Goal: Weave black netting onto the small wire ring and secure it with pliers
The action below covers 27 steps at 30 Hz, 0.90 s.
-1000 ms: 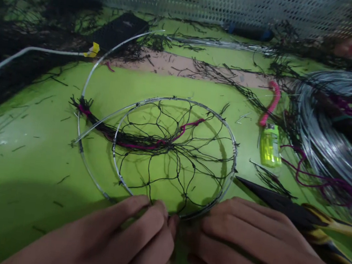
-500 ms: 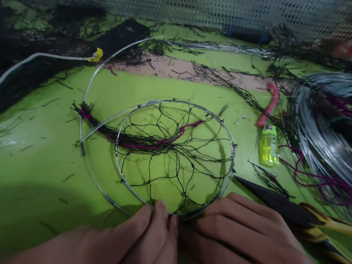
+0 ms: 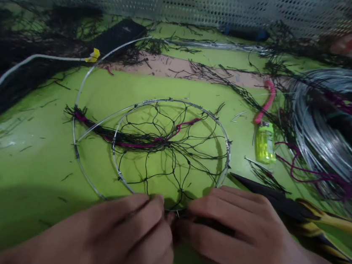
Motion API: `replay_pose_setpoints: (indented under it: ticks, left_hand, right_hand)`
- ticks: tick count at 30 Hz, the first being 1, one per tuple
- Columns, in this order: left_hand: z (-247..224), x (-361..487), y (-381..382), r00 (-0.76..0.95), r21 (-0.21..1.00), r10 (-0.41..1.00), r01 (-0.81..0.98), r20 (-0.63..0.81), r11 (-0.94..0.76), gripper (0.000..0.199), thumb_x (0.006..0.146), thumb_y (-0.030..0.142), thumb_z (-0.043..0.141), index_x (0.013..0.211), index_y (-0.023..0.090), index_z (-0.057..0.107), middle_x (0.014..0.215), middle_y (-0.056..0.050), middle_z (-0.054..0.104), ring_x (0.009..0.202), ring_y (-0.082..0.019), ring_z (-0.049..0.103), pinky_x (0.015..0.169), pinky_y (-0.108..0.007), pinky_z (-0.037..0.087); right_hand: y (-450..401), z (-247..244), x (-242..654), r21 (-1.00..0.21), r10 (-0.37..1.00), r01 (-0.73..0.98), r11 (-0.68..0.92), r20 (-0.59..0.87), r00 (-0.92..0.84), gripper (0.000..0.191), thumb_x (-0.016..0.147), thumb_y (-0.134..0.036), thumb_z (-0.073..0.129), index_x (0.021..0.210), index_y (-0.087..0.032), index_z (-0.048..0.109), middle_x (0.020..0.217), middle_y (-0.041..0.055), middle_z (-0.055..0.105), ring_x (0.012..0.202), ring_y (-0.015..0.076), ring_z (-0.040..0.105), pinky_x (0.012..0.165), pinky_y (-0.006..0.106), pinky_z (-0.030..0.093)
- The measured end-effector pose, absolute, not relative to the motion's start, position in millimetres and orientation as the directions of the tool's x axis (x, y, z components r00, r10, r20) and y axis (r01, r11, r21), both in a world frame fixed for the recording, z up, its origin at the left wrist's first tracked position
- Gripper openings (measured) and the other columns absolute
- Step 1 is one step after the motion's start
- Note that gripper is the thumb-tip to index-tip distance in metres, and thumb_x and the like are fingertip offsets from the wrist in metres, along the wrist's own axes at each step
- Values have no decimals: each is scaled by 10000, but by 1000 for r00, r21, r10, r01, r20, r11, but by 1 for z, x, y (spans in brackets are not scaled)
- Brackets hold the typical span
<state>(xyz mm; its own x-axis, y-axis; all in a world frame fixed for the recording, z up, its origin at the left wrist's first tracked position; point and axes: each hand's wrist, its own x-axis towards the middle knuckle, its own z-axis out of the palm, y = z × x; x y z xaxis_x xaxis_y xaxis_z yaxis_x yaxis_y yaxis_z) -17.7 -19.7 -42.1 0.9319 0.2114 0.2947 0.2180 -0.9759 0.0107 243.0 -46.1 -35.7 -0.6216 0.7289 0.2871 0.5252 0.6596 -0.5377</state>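
Note:
A wire hoop (image 3: 228, 148) lies on the green surface, with black knotted netting (image 3: 174, 161) stretched across it. The netting gathers into a dark bundle laced with magenta cord (image 3: 178, 127) that runs out over the hoop's left side. A larger loop of wire (image 3: 79, 91) curves away at the left. At the hoop's near edge my left hand (image 3: 129, 232) is closed, pinching the wire. Close beside it, my right hand (image 3: 241, 232) is closed on the same rim, and a short wire end shows between the hands. Their fingertips are partly hidden.
Pliers with yellow-black handles (image 3: 307, 210) lie right of my right hand. Beyond them are a yellow-green lighter (image 3: 265, 144), a pink cord piece (image 3: 266, 102) and a coil of wire (image 3: 310, 122). Black netting (image 3: 21, 63) heaps at left; a perforated metal panel (image 3: 190, 2) stands behind.
My hands have come closer together along the near rim, the right moving left. My left hand has rolled over the wire. The hoop appears slightly farther left in view.

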Motion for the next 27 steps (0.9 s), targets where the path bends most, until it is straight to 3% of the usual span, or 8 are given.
replay_pose_setpoints:
  ticks: [3,6,11,16,21,27]
  left_hand:
    - [-39,-11,-8,926,191,322,286,196,-939,249,976,146,454,1097,201,665,1013,-10,680,923,-173,628,828,-345,548]
    - [-32,1,-3,908,270,378,325,179,-907,305,964,55,377,1015,190,646,893,-13,664,740,-162,595,666,-330,518]
    - [-28,10,-11,830,293,523,460,193,-838,261,941,52,441,1072,190,620,956,-25,671,840,-198,618,722,-362,497]
    - [-32,10,-9,806,334,532,443,258,-832,180,1021,185,448,1110,198,603,962,-18,673,889,-205,603,861,-401,444]
    - [-33,13,0,846,481,524,419,100,-770,75,953,181,546,936,247,578,815,38,567,782,-178,526,813,-379,372]
    - [-30,14,1,855,410,511,435,91,-802,62,934,226,591,899,254,547,797,39,531,767,-190,489,775,-370,317]
  right_hand:
    - [-44,-37,244,-543,710,493,679,318,-628,296,1065,-154,409,913,-166,663,880,25,684,699,136,579,616,304,421]
    - [-43,-41,244,-563,719,472,679,377,-584,208,1032,-108,482,961,-151,673,892,27,701,712,125,611,616,286,433]
    - [-42,-45,242,-581,736,467,667,417,-533,169,955,-48,570,1023,-165,671,958,14,721,822,125,666,694,264,479]
    - [-41,-45,242,-560,729,475,679,432,-532,134,969,-88,574,1008,-174,669,920,2,722,708,104,621,636,267,451]
    - [-43,-46,246,-573,731,466,674,426,-534,105,963,-95,611,991,-170,680,889,-8,722,653,92,571,613,266,432]
    - [-42,-39,243,-597,738,454,661,410,-536,113,977,-93,593,920,-158,666,870,-32,727,664,69,570,607,252,410]
